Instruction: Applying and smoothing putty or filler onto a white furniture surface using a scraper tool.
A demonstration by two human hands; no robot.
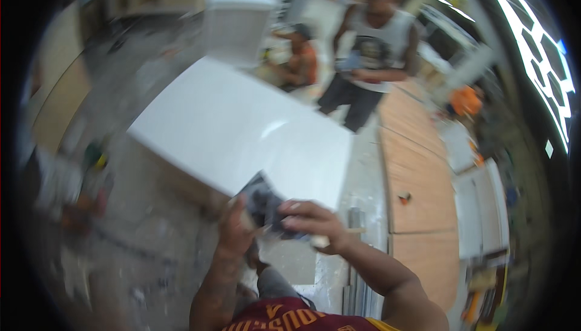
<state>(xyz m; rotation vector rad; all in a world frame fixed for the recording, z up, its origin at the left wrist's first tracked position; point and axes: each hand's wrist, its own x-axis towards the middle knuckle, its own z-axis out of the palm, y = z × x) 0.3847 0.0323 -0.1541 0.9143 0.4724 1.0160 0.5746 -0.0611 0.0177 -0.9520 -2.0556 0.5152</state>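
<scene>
Between my two hands, above the near edge of a large white panel (242, 122), is a dark grey, flat, packet-like piece (261, 196). Motion blur hides its exact kind. My left hand (235, 225) grips its left side. From the right, my right hand (315, 222) has its fingers closed over the other side. A pale, thin stick (356, 230) pokes out beside the right hand, and something whitish (320, 242) shows under its palm; how they are held is unclear.
Past the panel stands a person in a white sleeveless top (381, 46); another in orange (302, 62) sits low. A white cabinet (239, 25) is behind the panel. Brown boards (420, 173) line the right, near metal bars (357, 282). Clutter (85, 204) lies left.
</scene>
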